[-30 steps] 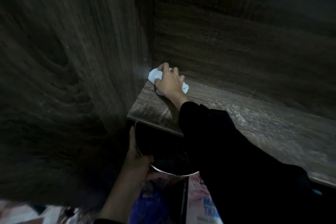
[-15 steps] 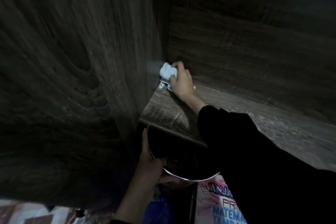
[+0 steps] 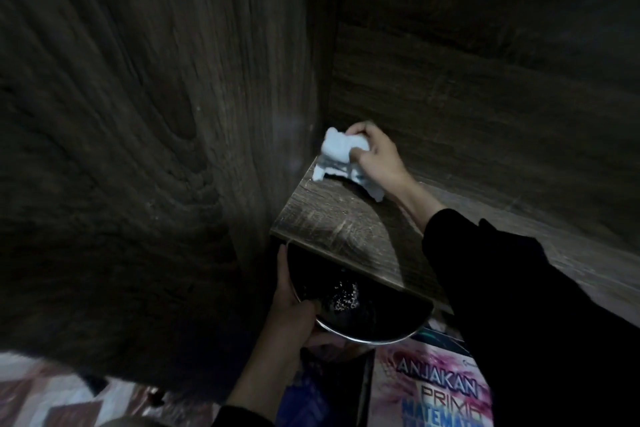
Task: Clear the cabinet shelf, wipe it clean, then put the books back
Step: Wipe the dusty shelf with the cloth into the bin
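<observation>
A dark wood-grain cabinet shelf (image 3: pixel 332 218) runs from the left inner corner toward the right. My right hand (image 3: pixel 379 158) grips a crumpled white cloth (image 3: pixel 341 159) in that back left corner, the cloth's lower end touching the shelf. Below the shelf's front edge my left hand (image 3: pixel 294 308) holds a round dark bowl with a metal rim (image 3: pixel 360 315); pale specks lie inside it. A book with a pink and blue cover (image 3: pixel 433 388) lies beneath the bowl, lower right.
The cabinet's tall side panel (image 3: pixel 156 149) fills the left of the view and its back panel (image 3: pixel 485 97) closes the rear. A patterned floor or fabric (image 3: pixel 52 395) shows at the bottom left. My black right sleeve (image 3: pixel 519 305) crosses the shelf.
My right hand has moved the cloth from flat on the shelf into the back left corner and lifted it into a bunched grip. The bowl stays under the shelf edge.
</observation>
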